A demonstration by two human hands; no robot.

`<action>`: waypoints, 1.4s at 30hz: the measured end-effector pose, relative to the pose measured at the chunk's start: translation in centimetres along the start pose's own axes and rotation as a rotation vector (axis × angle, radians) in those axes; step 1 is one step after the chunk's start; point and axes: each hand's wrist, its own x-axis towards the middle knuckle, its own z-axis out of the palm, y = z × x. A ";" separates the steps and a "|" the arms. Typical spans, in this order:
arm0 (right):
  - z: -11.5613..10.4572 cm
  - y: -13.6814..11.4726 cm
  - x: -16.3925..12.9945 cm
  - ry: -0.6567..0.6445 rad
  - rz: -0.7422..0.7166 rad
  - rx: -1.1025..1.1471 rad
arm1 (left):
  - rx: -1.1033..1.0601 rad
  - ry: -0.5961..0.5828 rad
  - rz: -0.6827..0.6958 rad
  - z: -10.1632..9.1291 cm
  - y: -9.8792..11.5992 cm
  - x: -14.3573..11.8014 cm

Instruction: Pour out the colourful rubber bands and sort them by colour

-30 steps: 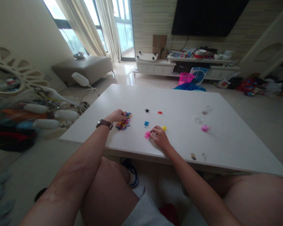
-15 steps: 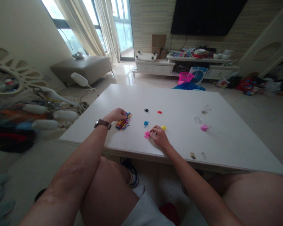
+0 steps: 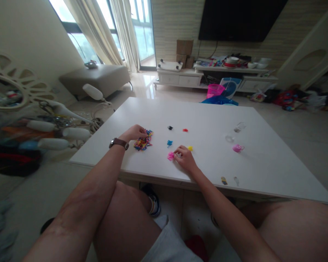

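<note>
The person sits at a white table (image 3: 262,160) with both forearms reaching out over its near edge. The left hand (image 3: 133,133), with a brown-strapped watch (image 3: 119,143) on its wrist, lies on the near left edge of a mixed-colour pile of small bands (image 3: 143,142); its fingers are curled down onto the pile, but whether they pinch anything cannot be told. The pile is a loose heap whose long axis runs from near left to far right.

The right hand (image 3: 185,159) rests on the table, its fingertips closed together at the right edge of a small pink cluster (image 3: 171,156), touching it. The cluster is a small rounded bunch, so no clear long axis or pointing direction shows. A small yellow piece (image 3: 190,148) lies just beyond the right hand's knuckles, and a blue piece (image 3: 169,142) sits between the two hands. Farther off lie a black piece (image 3: 170,127) and a red piece (image 3: 185,130). Well to the right sit a pink object (image 3: 237,148) and a clear container (image 3: 239,127).
</note>
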 end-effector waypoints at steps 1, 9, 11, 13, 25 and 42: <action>0.0 0.0 0.0 -0.001 0.002 0.001 | -0.005 0.001 0.001 0.0 0.0 0.0; 0.0 -0.1 0.0 0.002 0.000 0.003 | -0.002 0.009 -0.002 0.1 -0.3 0.4; 0.0 0.0 0.0 0.002 0.003 0.003 | -0.003 0.003 -0.007 0.2 -0.4 0.4; 0.0 0.0 0.0 0.002 0.005 0.005 | -0.018 -0.007 -0.007 0.3 -0.3 0.4; 0.1 0.0 0.0 -0.001 0.014 0.018 | 0.064 -0.063 0.014 0.3 -0.8 1.1; -0.1 -0.2 0.0 -0.005 0.033 0.022 | 0.157 -0.433 0.018 3.0 0.7 1.3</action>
